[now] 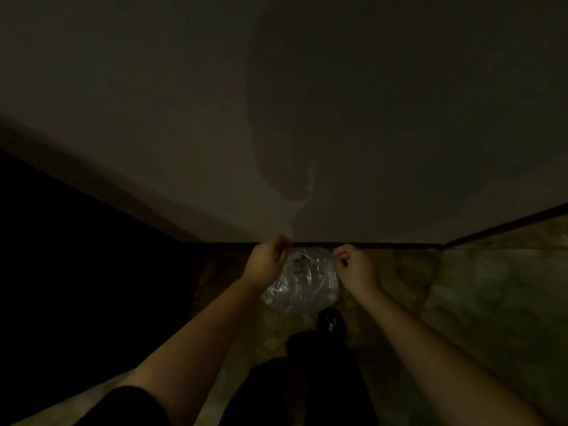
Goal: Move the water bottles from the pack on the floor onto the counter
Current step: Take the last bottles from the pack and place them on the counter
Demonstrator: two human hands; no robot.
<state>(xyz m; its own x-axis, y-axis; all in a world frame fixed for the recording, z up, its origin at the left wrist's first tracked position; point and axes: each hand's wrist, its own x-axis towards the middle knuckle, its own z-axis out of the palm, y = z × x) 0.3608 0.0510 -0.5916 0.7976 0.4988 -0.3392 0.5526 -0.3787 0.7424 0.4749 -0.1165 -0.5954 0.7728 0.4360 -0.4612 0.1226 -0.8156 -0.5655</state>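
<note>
Arms [190,348] out, left hand [266,260], right hand [355,267], pack [304,282] pinched between grips

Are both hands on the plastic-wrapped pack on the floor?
Yes, the left hand and right hand pinch the wrap of the pack at its far edge.

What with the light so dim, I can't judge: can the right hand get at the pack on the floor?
Probably yes. The right hand is at the far right corner of the pack, fingers curled, apparently pinching its wrap; nothing lies between them. The shoe sits nearer, out of the way.
</note>
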